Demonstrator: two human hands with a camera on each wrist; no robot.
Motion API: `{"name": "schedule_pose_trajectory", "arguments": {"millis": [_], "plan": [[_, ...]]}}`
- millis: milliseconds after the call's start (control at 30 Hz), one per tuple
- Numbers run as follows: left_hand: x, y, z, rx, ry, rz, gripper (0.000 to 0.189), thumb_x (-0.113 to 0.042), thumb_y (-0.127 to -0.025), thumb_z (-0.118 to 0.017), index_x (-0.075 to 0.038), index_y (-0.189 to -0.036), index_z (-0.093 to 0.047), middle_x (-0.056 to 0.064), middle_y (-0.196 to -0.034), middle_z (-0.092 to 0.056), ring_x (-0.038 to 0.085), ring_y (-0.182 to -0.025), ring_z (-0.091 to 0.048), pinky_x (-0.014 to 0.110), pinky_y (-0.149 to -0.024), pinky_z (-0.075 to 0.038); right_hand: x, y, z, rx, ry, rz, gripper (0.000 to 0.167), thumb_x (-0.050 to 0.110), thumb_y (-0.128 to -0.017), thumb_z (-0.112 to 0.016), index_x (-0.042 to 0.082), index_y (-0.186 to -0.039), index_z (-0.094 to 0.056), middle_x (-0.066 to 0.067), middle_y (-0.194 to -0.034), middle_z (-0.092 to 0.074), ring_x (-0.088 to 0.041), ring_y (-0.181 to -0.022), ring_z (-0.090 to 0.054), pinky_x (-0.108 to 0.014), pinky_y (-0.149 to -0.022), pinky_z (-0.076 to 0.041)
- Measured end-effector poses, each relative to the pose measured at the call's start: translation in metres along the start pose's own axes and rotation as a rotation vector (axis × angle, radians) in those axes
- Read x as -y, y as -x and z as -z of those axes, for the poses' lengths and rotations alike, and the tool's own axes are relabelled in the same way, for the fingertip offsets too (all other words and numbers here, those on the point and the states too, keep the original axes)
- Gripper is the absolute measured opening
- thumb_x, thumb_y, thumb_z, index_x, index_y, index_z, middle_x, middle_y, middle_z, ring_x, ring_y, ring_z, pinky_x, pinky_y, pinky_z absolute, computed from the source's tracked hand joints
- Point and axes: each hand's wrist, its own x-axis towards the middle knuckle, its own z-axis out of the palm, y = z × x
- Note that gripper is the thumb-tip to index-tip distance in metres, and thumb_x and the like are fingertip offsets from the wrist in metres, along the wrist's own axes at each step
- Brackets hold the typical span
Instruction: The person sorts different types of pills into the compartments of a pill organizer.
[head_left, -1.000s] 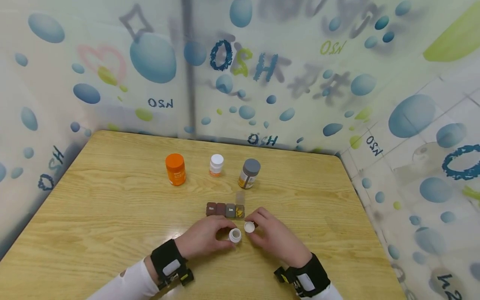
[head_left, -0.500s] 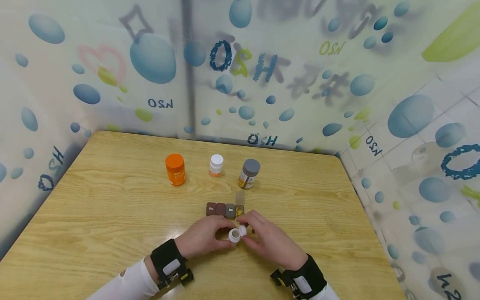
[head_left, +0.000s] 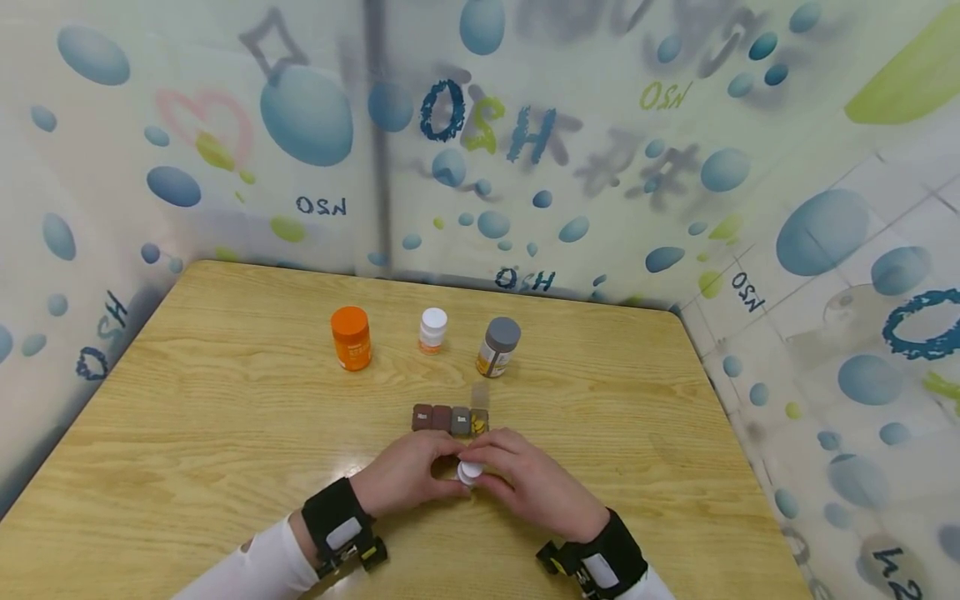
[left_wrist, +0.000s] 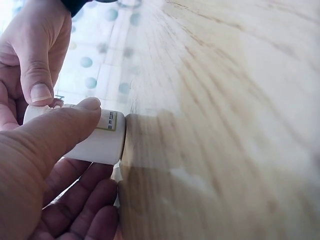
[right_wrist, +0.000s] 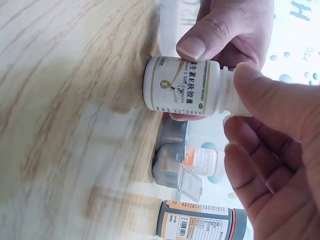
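A hand could pass over the bare table point(head_left: 225, 408) at left and right of the frame. At lower centre, the left hand point(head_left: 405, 473), bottle point(right_wrist: 177, 87) and right hand point(head_left: 536, 483) close the way, with the pill box point(head_left: 442, 419) and its raised lid point(head_left: 480, 395) just above; higher, gaps separate the orange jar point(head_left: 351, 338), white tub point(head_left: 432, 331) and grey jar point(head_left: 498, 347)

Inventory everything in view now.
Squat plastic jar: 1, orange, back left
Small plastic bottle: 1, white-orange, back middle
Cylindrical bottle: 1, grey-orange, back right
Plastic pillbox: 1, brown-grey, centre
Small pills: several, yellow, in pillbox
Round labelled bottle: 1, white, front centre
Round cap: 1, white, over bottle
Wooden table: 1, tan, underneath
Printed backdrop: count unclear, white, behind
Camera straps: 2, black, foreground
Sleeves: 2, white, foreground
Left hand: 1, bare, gripping bottle
Right hand: 1, bare, pinching cap
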Motion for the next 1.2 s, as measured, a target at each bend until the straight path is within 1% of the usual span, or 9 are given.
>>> {"name": "schedule_pose_trajectory", "arguments": {"millis": [133, 267, 367, 533, 633, 733, 867, 1033, 1200], "plan": [[0.0002, -0.0006, -0.0001, 0.006, -0.001, 0.018, 0.039, -0.052, -0.072, -0.069, -0.036, -0.107, -0.062, -0.023, -0.094, -0.057, 0.005, -0.078, -0.053, 0.021, -0.066, -0.042, 0.0005, -0.0008, -0.0024, -0.025, 0.026, -0.023, 0.030, 0.025, -0.085, -0.065, 0.024, -0.114, -0.060, 0.015, -0.116, -0.048, 0.002, -0.106, -0.043, -0.020, -0.088, -0.042], [0.0004, -0.0006, -0.0001, 0.008, 0.007, 0.026, 0.042, -0.057, -0.072, -0.065, -0.037, -0.109, -0.062, -0.023, -0.096, -0.057, 0.004, -0.080, -0.053, 0.021, -0.067, -0.042, 0.0011, -0.0014, -0.0044, -0.055, 0.064, -0.050, 0.030, 0.035, -0.082, -0.065, 0.023, -0.109, -0.059, 0.014, -0.111, -0.049, 0.002, -0.102, -0.044, -0.019, -0.086, -0.042], [0.0006, -0.0003, -0.0006, 0.009, 0.010, 0.024, 0.046, -0.059, -0.072, -0.064, -0.037, -0.112, -0.061, -0.023, -0.097, -0.057, 0.004, -0.080, -0.053, 0.021, -0.069, -0.043, 0.0018, -0.0004, -0.0032, -0.041, 0.062, -0.073, 0.036, 0.039, -0.082, -0.064, 0.026, -0.116, -0.056, 0.015, -0.111, -0.048, 0.002, -0.101, -0.043, -0.019, -0.084, -0.042], [0.0008, 0.0000, -0.0008, 0.006, 0.005, 0.019, 0.043, -0.053, -0.072, -0.068, -0.037, -0.111, -0.060, -0.022, -0.094, -0.057, 0.004, -0.079, -0.054, 0.021, -0.068, -0.043, 0.0010, 0.0018, -0.0003, 0.021, 0.056, -0.081, 0.040, 0.032, -0.089, -0.057, 0.032, -0.129, -0.049, 0.015, -0.111, -0.046, 0.002, -0.097, -0.042, -0.021, -0.079, -0.043], [0.0008, -0.0003, -0.0007, 0.002, -0.003, 0.014, 0.040, -0.050, -0.072, -0.070, -0.037, -0.110, -0.061, -0.022, -0.095, -0.057, 0.004, -0.080, -0.053, 0.021, -0.068, -0.043, 0.0001, 0.0008, -0.0009, 0.027, 0.068, -0.081, 0.032, 0.033, -0.090, -0.055, 0.030, -0.122, -0.053, 0.016, -0.109, -0.045, 0.002, -0.096, -0.042, -0.021, -0.079, -0.043], [0.0006, -0.0005, -0.0006, 0.001, -0.008, 0.007, 0.039, -0.051, -0.072, -0.070, -0.036, -0.108, -0.062, -0.022, -0.097, -0.057, 0.004, -0.081, -0.053, 0.021, -0.068, -0.042, 0.0000, -0.0003, -0.0025, 0.000, 0.072, -0.091, 0.025, 0.039, -0.089, -0.056, 0.027, -0.110, -0.056, 0.015, -0.105, -0.046, 0.002, -0.095, -0.042, -0.020, -0.080, -0.043], [0.0003, -0.0004, -0.0006, -0.001, -0.009, 0.004, 0.038, -0.052, -0.072, -0.069, -0.035, -0.107, -0.063, -0.022, -0.097, -0.057, 0.003, -0.082, -0.053, 0.021, -0.070, -0.042, 0.0006, -0.0009, -0.0043, -0.034, 0.074, -0.107, 0.025, 0.043, -0.087, -0.057, 0.026, -0.105, -0.055, 0.015, -0.102, -0.046, 0.002, -0.092, -0.043, -0.019, -0.078, -0.043], [0.0003, -0.0003, -0.0007, 0.002, -0.008, 0.016, 0.040, -0.053, -0.072, -0.068, -0.035, -0.108, -0.063, -0.022, -0.098, -0.057, 0.000, -0.083, -0.053, 0.022, -0.073, -0.044, 0.0005, 0.0000, -0.0040, -0.018, 0.076, -0.104, 0.025, 0.040, -0.088, -0.056, 0.026, -0.109, -0.055, 0.016, -0.103, -0.045, 0.002, -0.093, -0.043, -0.019, -0.079, -0.043], [0.0011, -0.0002, -0.0011, 0.009, -0.003, 0.026, 0.047, -0.058, -0.072, -0.065, -0.035, -0.113, -0.061, -0.022, -0.097, -0.058, 0.002, -0.082, -0.054, 0.022, -0.072, -0.044, 0.0008, -0.0005, -0.0063, -0.012, 0.059, -0.099, 0.034, 0.042, -0.088, -0.056, 0.029, -0.119, -0.053, 0.017, -0.107, -0.046, 0.000, -0.094, -0.045, -0.020, -0.079, -0.043]]}}
